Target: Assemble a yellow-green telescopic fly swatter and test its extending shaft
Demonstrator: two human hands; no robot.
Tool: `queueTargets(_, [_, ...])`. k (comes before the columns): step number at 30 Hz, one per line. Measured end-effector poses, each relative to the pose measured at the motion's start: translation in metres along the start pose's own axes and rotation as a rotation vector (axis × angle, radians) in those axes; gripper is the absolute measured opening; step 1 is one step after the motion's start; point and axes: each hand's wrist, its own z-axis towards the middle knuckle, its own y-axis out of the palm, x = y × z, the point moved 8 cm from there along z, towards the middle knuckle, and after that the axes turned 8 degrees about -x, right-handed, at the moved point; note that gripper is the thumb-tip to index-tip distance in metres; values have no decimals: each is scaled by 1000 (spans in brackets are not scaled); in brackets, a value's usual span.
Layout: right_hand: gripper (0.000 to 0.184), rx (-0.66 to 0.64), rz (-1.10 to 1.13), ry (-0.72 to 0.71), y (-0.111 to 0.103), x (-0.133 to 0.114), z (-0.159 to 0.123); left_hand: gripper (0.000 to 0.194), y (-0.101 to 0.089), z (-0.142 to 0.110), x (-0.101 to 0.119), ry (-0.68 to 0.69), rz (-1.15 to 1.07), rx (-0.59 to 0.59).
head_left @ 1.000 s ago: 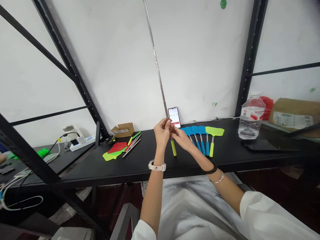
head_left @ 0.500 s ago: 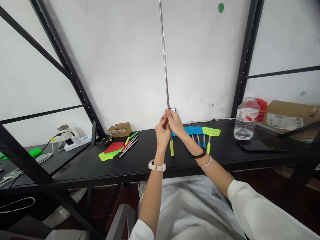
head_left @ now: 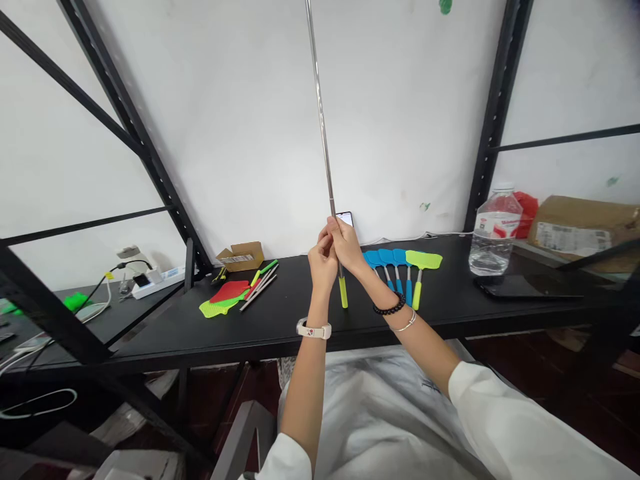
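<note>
Both hands are closed around a long silver telescopic rod with a yellow-green grip at its lower end. It stands nearly upright, its top leaning left and running out of view. My left hand pinches it just above the grip; my right hand wraps it a little higher, touching the left. Fingers partly hide the rod there. Right of the hands lie several blue fly swatters and one yellow-green fly swatter, side by side on the black table.
Left on the table are a red swatter head, a yellow-green one, loose metal rods and a small cardboard box. A phone leans behind my hands. A water bottle and black tablet are at right.
The rod's upper part has tilted slightly further left, still held by both hands. The view has shifted a little; the things on the table lie as before.
</note>
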Motion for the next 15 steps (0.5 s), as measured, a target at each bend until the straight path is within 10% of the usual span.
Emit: queueTargets(15, [46,38,-32,-13,6,9,-8,26,-7,-7,-14,-22,-23,46])
